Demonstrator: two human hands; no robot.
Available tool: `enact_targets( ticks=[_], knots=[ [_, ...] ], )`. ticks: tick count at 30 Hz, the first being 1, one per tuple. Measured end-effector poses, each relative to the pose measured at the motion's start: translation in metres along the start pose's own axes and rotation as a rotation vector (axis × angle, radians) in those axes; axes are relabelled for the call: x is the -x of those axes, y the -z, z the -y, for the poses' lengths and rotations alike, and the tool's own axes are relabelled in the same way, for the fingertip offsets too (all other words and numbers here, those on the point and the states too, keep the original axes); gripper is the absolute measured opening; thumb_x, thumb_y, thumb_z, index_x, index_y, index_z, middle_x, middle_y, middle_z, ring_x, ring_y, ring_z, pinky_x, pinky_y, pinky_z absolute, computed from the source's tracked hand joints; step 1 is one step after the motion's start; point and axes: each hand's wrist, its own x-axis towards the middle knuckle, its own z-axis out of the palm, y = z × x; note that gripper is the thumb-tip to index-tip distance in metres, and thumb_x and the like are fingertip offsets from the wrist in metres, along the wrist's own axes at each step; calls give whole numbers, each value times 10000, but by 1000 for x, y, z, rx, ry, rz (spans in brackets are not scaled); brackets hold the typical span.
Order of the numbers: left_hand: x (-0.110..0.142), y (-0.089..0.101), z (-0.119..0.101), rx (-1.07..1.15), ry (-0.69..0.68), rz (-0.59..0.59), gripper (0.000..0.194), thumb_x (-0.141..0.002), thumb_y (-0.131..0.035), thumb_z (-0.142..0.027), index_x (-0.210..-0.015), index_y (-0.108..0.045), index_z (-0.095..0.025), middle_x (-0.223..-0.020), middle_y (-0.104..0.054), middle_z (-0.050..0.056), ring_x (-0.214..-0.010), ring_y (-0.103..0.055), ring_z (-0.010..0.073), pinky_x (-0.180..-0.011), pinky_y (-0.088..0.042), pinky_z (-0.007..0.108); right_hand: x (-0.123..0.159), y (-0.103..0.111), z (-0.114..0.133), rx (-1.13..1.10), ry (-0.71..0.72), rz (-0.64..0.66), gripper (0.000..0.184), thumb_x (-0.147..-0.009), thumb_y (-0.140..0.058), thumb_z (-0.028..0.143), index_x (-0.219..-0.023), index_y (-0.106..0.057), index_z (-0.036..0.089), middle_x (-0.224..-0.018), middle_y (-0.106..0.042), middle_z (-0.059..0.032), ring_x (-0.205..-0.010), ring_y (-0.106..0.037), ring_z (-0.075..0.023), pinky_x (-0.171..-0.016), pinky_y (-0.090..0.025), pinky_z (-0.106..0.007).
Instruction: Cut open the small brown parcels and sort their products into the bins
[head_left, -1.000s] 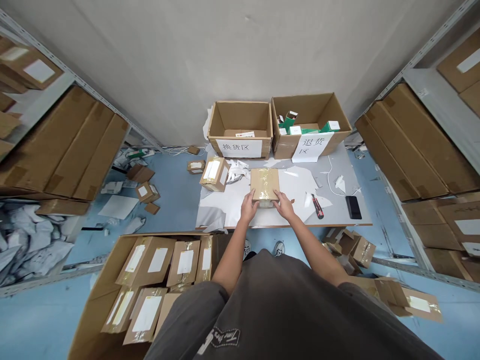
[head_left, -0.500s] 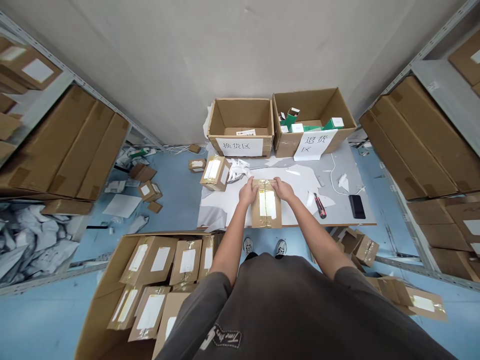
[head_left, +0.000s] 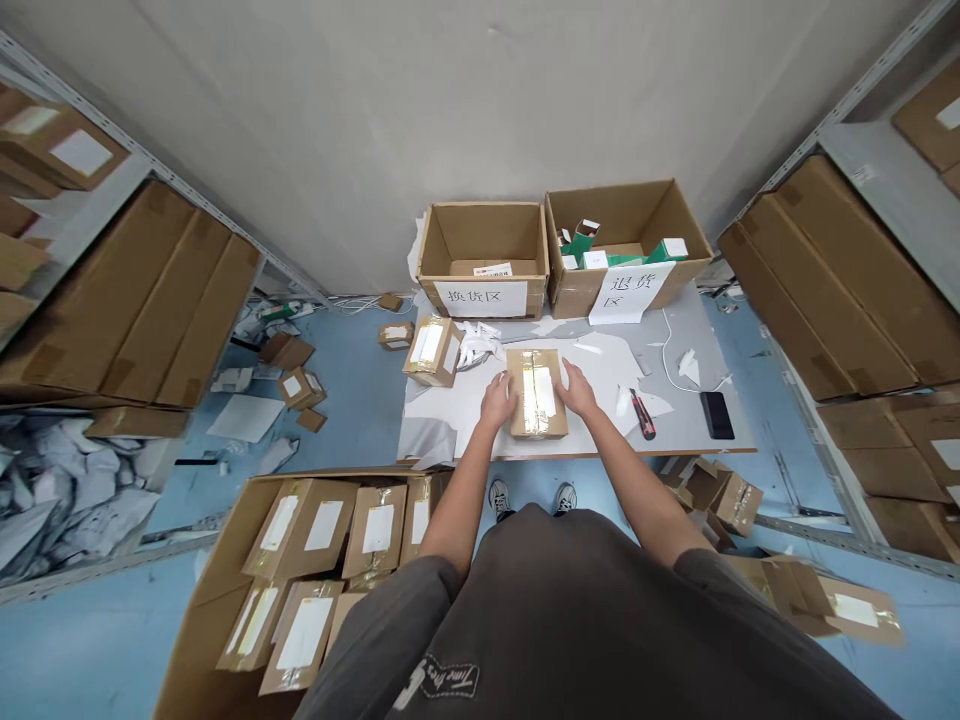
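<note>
A taped cardboard box point(head_left: 550, 424) with a white label lies on the white-covered table, near its front edge. Along its left side, my left hand point(head_left: 498, 400) presses against the box with bent fingers. My right hand point(head_left: 577, 389) is beside the right side, its fingers stretched out and apart; the thumb is close to the box edge, and whether it touches I cannot tell. A red and black box cutter point(head_left: 643, 414) lies to the right of that hand. Another labelled carton point(head_left: 433, 352) and crumpled white paper point(head_left: 478, 343) are at the table's left.
Two open cartons with handwritten signs, the left carton point(head_left: 481, 298) and the right carton point(head_left: 571, 300), stand at the back; green-and-white boxes fill part of the right one. A phone point(head_left: 717, 415) lies at right. A large carton point(head_left: 196, 600) of parcels stands lower left. Shelves flank both sides.
The box has moved away from my body and now lies flat on the table. My hands have gone from its far corners to its sides, and the right fingers have spread.
</note>
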Motion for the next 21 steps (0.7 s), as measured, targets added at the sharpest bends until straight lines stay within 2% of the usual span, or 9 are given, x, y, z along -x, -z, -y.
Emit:
enact_targets(
  ticks=[5,10,16,21],
  knots=[
    [35,-7,-10,-80,-94,-17,701,-965,-672,-328,-1638,-497,-232,-1749,-379,156,-1588,-388,392,-1261,-425,527,41,15,-19,13,45,-141,760,-1017,-550,445,-1720,-343,244,-1737,-383,-163,-1580,-394,-370,-1220,-442,-571],
    [28,-16,-29,-116,-199,-5,729,-961,-687,-346,-1646,-474,-215,-1735,-385,173,-1603,-362,387,-1298,-379,541,68,45,-48,41,-15,-213,763,-1015,-567,460,-1710,-361,222,-1726,-396,-185,-1589,-388,-359,-1255,-400,-558],
    [5,-32,-48,-182,-243,28,715,-945,-687,-379,-1614,-501,-213,-1730,-397,184,-1589,-390,405,-1311,-348,581,115,78,-120,71,-255,-269,769,-999,-607,432,-1704,-377,227,-1728,-396,-184,-1560,-423,-375,-1248,-406,-555],
    [8,-48,-46,-264,-213,47,697,-949,-648,-428,-1599,-527,-207,-1727,-401,179,-1615,-344,408,-1314,-338,598,134,86,-187,64,-411,-240,744,-1017,-588,424,-1690,-389,178,-1706,-414,-205,-1544,-428,-353,-1248,-398,-514]
  ],
)
